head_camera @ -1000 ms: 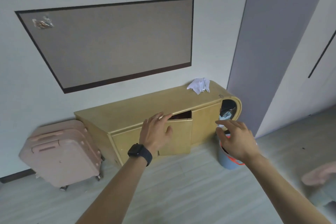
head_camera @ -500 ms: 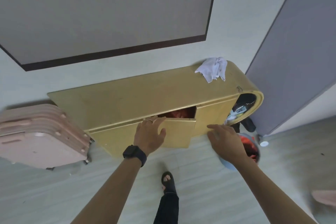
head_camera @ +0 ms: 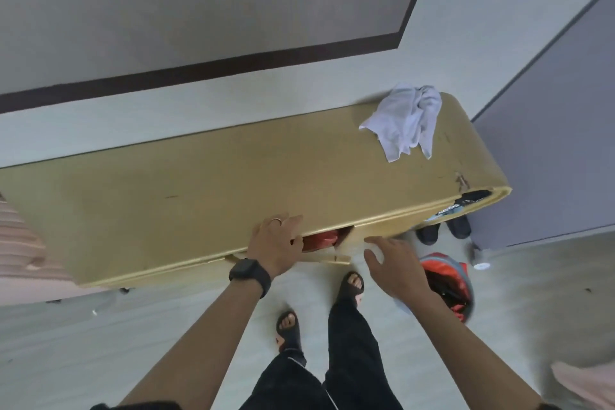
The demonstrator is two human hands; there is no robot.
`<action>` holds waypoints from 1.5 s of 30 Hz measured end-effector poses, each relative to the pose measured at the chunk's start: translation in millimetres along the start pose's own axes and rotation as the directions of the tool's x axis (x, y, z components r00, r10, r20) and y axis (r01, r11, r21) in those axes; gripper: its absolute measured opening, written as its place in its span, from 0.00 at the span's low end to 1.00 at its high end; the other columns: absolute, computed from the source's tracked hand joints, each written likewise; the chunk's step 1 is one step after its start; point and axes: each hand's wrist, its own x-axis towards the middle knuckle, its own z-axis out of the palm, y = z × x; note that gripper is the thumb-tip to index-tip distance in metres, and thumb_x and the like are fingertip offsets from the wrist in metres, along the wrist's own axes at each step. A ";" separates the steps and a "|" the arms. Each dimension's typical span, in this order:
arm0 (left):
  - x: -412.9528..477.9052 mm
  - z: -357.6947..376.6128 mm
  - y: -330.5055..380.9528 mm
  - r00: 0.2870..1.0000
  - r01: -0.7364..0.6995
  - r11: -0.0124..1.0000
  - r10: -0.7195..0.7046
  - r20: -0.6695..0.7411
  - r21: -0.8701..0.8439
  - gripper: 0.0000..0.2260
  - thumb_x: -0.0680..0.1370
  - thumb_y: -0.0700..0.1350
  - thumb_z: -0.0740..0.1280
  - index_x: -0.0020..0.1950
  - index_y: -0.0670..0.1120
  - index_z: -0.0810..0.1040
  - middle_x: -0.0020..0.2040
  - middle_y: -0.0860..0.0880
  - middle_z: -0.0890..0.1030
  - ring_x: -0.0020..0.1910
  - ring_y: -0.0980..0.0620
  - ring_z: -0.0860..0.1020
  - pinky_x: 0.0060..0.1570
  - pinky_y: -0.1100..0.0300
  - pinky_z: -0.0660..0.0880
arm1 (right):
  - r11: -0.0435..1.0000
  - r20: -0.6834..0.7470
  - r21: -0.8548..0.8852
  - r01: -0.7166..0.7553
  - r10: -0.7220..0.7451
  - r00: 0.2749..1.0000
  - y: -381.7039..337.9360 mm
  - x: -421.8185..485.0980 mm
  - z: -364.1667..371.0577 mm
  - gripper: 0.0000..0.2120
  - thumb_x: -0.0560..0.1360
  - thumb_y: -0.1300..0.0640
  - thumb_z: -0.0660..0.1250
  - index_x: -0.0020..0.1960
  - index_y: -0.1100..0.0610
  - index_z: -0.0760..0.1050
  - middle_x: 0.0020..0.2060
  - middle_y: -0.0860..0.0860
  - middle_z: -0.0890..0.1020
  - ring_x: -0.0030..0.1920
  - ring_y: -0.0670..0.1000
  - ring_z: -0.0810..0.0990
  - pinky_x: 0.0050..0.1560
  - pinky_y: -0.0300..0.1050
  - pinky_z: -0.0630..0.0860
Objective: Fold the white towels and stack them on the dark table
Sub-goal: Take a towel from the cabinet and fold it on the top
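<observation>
- One person is standing at a low yellow cabinet, both feet in black sandals on the pale floor.
- One white towel is lying crumpled on the cabinet's top, at its right end by the wall, well apart from both hands.
- The left hand, wearing one watch and one ring, is gripping the top edge of one door that is tilting open; its fingers are curling over that edge.
- The right hand is hovering just right of the door, fingers spread and holding nothing.
- One red item is showing in the gap.
- Two dark shoes are sitting under the cabinet's right end.
- One bin is standing beside the right arm.
- One pink suitcase is standing at the left.
</observation>
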 end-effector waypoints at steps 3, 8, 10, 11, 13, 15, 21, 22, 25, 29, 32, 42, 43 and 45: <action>56.6 4.4 19.5 1.000 0.008 1.000 -0.008 0.012 0.012 0.23 0.80 0.51 0.57 0.76 0.57 0.64 0.75 0.44 0.68 0.74 0.44 0.64 0.71 0.49 0.60 | 0.998 0.023 -0.059 0.009 -0.007 1.000 20.0 63.8 -16.3 0.18 0.80 0.48 0.59 0.68 0.47 0.73 0.65 0.47 0.78 0.67 0.54 0.71 0.66 0.51 0.69; 132.6 26.6 56.1 0.992 0.123 0.992 -0.122 0.025 -0.033 0.25 0.79 0.51 0.57 0.77 0.59 0.58 0.79 0.47 0.60 0.77 0.45 0.57 0.74 0.45 0.56 | 0.992 0.029 -0.128 0.018 -0.015 0.999 65.2 170.3 -47.8 0.19 0.80 0.52 0.60 0.70 0.49 0.70 0.69 0.49 0.72 0.65 0.57 0.72 0.63 0.54 0.72; 161.8 38.0 63.6 0.985 0.164 0.986 -0.162 0.053 -0.027 0.27 0.80 0.53 0.57 0.78 0.60 0.53 0.81 0.49 0.53 0.79 0.45 0.51 0.76 0.42 0.52 | 0.980 0.005 -0.195 0.038 -0.038 0.999 81.1 208.4 -56.1 0.20 0.79 0.55 0.62 0.71 0.50 0.69 0.71 0.50 0.69 0.62 0.58 0.74 0.58 0.54 0.75; 173.6 43.9 66.4 0.981 0.184 0.983 -0.182 0.073 -0.023 0.28 0.81 0.54 0.56 0.79 0.60 0.50 0.82 0.50 0.49 0.80 0.45 0.48 0.76 0.41 0.49 | 0.970 -0.004 -0.238 0.052 -0.054 0.999 88.6 225.7 -58.8 0.21 0.78 0.58 0.62 0.71 0.50 0.68 0.73 0.50 0.67 0.60 0.59 0.75 0.55 0.54 0.76; 187.8 56.6 70.7 0.970 0.220 0.975 -0.217 0.113 -0.015 0.29 0.81 0.57 0.55 0.79 0.61 0.44 0.81 0.52 0.41 0.80 0.46 0.42 0.76 0.38 0.45 | 0.944 0.020 -0.315 0.093 -0.092 0.996 100.9 254.2 -62.0 0.24 0.77 0.62 0.61 0.72 0.50 0.66 0.75 0.48 0.63 0.57 0.59 0.76 0.49 0.54 0.78; 195.5 70.4 71.3 0.959 0.247 0.969 -0.244 0.143 0.001 0.30 0.82 0.61 0.53 0.79 0.64 0.40 0.80 0.54 0.35 0.79 0.46 0.37 0.74 0.36 0.41 | 0.913 0.055 -0.376 0.157 -0.147 0.988 110.0 275.3 -62.3 0.26 0.77 0.64 0.60 0.73 0.49 0.65 0.75 0.47 0.63 0.57 0.58 0.77 0.44 0.52 0.78; 197.9 99.2 63.6 0.935 0.302 0.952 -0.305 0.182 0.039 0.30 0.81 0.64 0.49 0.74 0.69 0.31 0.76 0.60 0.27 0.77 0.48 0.30 0.71 0.30 0.38 | 0.909 0.037 -0.366 0.200 -0.201 0.979 129.2 306.1 -52.3 0.17 0.77 0.66 0.60 0.64 0.55 0.73 0.61 0.51 0.74 0.57 0.58 0.72 0.41 0.52 0.76; 198.1 99.9 63.7 0.934 0.302 0.952 -0.305 0.186 0.043 0.30 0.81 0.64 0.48 0.74 0.69 0.30 0.76 0.60 0.27 0.77 0.48 0.30 0.71 0.30 0.38 | 0.917 0.027 -0.342 0.207 -0.211 0.977 129.3 308.8 -52.2 0.16 0.76 0.67 0.60 0.62 0.57 0.74 0.58 0.54 0.75 0.54 0.59 0.73 0.39 0.52 0.76; 200.1 92.5 65.3 0.926 0.304 0.951 -0.307 0.221 0.049 0.29 0.81 0.64 0.49 0.75 0.68 0.33 0.77 0.59 0.28 0.77 0.49 0.31 0.72 0.31 0.40 | 0.915 0.025 -0.324 0.239 -0.245 0.969 124.1 315.9 -61.9 0.14 0.77 0.67 0.59 0.60 0.58 0.74 0.55 0.56 0.76 0.52 0.59 0.73 0.41 0.51 0.73; 204.8 61.2 72.9 0.902 0.310 0.950 -0.308 0.303 0.046 0.31 0.81 0.60 0.56 0.79 0.64 0.41 0.80 0.54 0.37 0.80 0.46 0.40 0.74 0.33 0.48 | 0.952 -0.197 -0.109 0.284 -0.301 0.933 92.4 311.8 -102.6 0.07 0.82 0.62 0.56 0.54 0.59 0.72 0.49 0.56 0.77 0.48 0.58 0.72 0.45 0.48 0.67; 206.8 24.0 91.7 0.932 0.323 0.942 -0.300 0.202 -0.092 0.32 0.81 0.57 0.60 0.80 0.59 0.47 0.82 0.48 0.49 0.80 0.46 0.50 0.76 0.42 0.52 | 0.915 -0.345 0.047 0.400 -0.361 0.866 62.3 295.3 -144.7 0.04 0.81 0.59 0.60 0.51 0.56 0.73 0.48 0.52 0.78 0.49 0.54 0.74 0.48 0.40 0.64; 183.6 -128.2 181.6 0.917 -0.178 0.944 0.056 -0.394 -0.280 0.21 0.77 0.61 0.66 0.70 0.63 0.70 0.72 0.57 0.70 0.70 0.55 0.67 0.71 0.53 0.64 | 0.685 -0.315 0.464 0.562 -0.465 0.827 -26.3 219.3 -239.6 0.04 0.76 0.62 0.70 0.47 0.54 0.81 0.44 0.44 0.82 0.48 0.46 0.80 0.50 0.31 0.75; 178.9 -134.9 181.4 0.905 -0.184 0.946 0.056 -0.421 -0.268 0.16 0.78 0.59 0.66 0.65 0.60 0.76 0.68 0.57 0.75 0.66 0.55 0.71 0.68 0.53 0.68 | 0.667 -0.314 0.496 0.556 -0.459 0.831 -32.1 215.2 -242.1 0.04 0.76 0.61 0.70 0.47 0.53 0.81 0.44 0.45 0.83 0.48 0.46 0.81 0.50 0.33 0.76; 166.1 -144.7 176.7 0.896 -0.169 0.942 0.023 -0.444 -0.292 0.12 0.80 0.56 0.64 0.60 0.56 0.80 0.59 0.59 0.81 0.58 0.57 0.75 0.60 0.55 0.72 | 0.647 -0.320 0.536 0.543 -0.439 0.839 -41.3 208.1 -245.5 0.05 0.76 0.61 0.70 0.46 0.52 0.81 0.43 0.44 0.83 0.48 0.46 0.81 0.49 0.32 0.76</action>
